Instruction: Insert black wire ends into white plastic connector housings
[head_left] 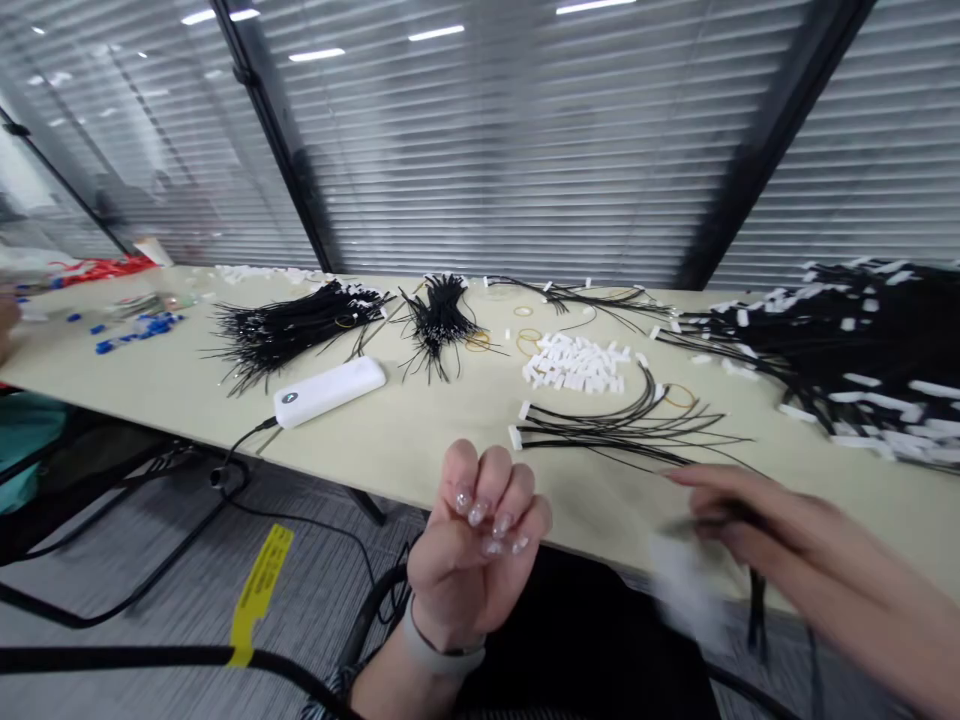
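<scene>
My left hand [480,550] is raised palm up before the table's front edge, its fingers curled in side by side, with nothing visible in them. A grey band circles that wrist. My right hand [780,530] is closed around black cables [757,610], whose ends hang below it. A blurred white piece [686,590] shows beneath the fingers; motion hides its detail. Just beyond the hands lies a loose bunch of black cables with white connectors [600,432]. Behind that bunch is a pile of small white connectors [576,362].
On the table [427,450] lie a white power bank [330,390] with a lead, two black wire bundles [292,325], rubber bands [529,340] and blue pieces [139,332]. At right is a large cable heap [892,350]. A yellow-tagged black cable [259,595] crosses the lower left.
</scene>
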